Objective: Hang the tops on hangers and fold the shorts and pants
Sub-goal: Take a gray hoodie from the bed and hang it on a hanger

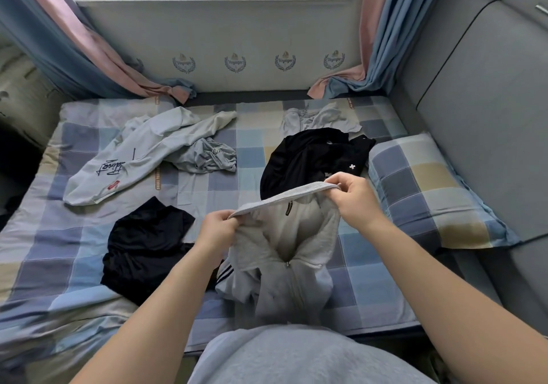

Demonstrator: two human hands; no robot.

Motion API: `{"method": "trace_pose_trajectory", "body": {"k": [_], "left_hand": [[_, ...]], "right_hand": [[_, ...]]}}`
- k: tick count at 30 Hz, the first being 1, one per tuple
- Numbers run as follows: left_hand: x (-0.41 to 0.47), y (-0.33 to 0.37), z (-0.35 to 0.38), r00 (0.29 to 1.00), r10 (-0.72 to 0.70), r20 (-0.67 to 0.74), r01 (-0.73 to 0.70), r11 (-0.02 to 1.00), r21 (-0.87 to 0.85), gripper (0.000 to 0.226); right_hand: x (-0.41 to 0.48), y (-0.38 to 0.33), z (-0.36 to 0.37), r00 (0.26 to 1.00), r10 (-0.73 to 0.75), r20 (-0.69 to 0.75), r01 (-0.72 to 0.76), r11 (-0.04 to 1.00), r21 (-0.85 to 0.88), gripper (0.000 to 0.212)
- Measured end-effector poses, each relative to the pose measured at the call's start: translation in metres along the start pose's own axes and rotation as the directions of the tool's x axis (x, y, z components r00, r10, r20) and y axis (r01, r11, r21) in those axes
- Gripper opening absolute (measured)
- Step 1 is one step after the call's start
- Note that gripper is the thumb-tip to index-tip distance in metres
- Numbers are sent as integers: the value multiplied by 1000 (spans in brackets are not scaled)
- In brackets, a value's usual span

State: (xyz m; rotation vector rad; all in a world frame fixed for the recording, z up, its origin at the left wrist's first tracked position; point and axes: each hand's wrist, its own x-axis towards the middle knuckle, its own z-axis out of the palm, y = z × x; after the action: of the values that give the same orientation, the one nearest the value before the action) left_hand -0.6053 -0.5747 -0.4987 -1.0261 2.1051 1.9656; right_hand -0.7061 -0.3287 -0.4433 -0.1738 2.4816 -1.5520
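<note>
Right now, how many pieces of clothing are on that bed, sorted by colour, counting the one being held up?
Grey or pale grey: 4 (zip-up jacket being held, lettered garment, crumpled grey garment, pale garment at the back)
Black: 2 (near black garment, far black heap, which may hide more than one piece)
Total: 6

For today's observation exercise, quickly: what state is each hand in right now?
Left hand: closed, gripping the grey zip jacket by its collar.
Right hand: closed, gripping the same collar's other end.
</note>
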Motion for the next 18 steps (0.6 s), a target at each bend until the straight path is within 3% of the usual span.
{"method": "trace_pose_trajectory", "body": {"k": [2, 4, 8, 10, 14, 18], "left_hand": [[-2, 3, -2, 989, -66, 135, 109, 934, -341, 21], [-1, 5, -6, 964, -76, 255, 184, 883, -432, 26], [2, -2, -13, 915, -123, 384, 269, 895, -356, 32], [4, -7, -16, 897, -151, 416, 295, 905, -308, 34], [4, -5, -21, 846, -199, 494, 354, 903, -243, 42], [4, -5, -25, 815, -242, 526, 436, 854, -283, 45]], "right_hand": [[-2, 8, -3, 997, 81, 17, -81, 996, 38, 14], [-6, 15, -5, 985, 165, 41, -169, 978, 125, 15], [-14, 25, -1, 922, 345, 173, -386, 808, 445, 22], [-16, 29, 0, 892, 383, 241, -451, 721, 526, 22], [-15, 34, -5, 837, 443, 321, -546, 637, 544, 25], [-14, 39, -10, 729, 511, 455, -684, 558, 470, 35]]}}
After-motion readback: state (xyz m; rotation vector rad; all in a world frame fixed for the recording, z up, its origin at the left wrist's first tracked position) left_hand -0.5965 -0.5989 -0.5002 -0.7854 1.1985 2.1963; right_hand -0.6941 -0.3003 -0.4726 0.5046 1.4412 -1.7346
